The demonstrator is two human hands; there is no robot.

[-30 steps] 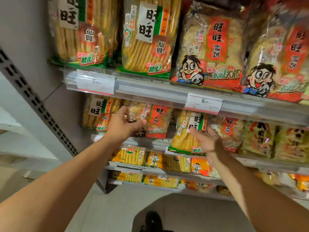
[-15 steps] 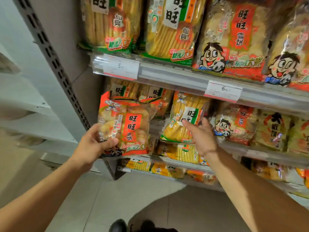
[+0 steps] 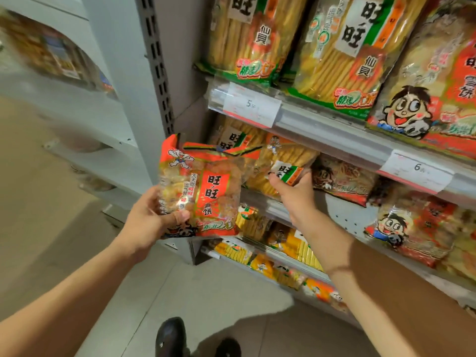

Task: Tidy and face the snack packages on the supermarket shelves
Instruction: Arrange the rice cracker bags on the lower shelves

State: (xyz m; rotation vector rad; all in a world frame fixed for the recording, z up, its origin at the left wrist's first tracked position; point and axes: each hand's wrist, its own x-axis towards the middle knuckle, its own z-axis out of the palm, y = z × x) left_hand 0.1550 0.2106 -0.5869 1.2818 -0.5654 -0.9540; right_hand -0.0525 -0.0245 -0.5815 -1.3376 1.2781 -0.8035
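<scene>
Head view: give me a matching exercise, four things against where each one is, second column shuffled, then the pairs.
Things:
1. red snack bag
2. yellow-and-green snack bag
3. 5.50 price tag
4. black shoes

Places:
A. on the floor at the bottom edge
B. gripped by the right hand on the middle shelf
C. held off the shelf by the left hand
D. on the upper shelf's front rail

Pairs: 1-C, 2-B, 3-D, 4-A

Held packet (image 3: 203, 191) left of shelf packet (image 3: 280, 171), below price rail (image 3: 322, 130).
</scene>
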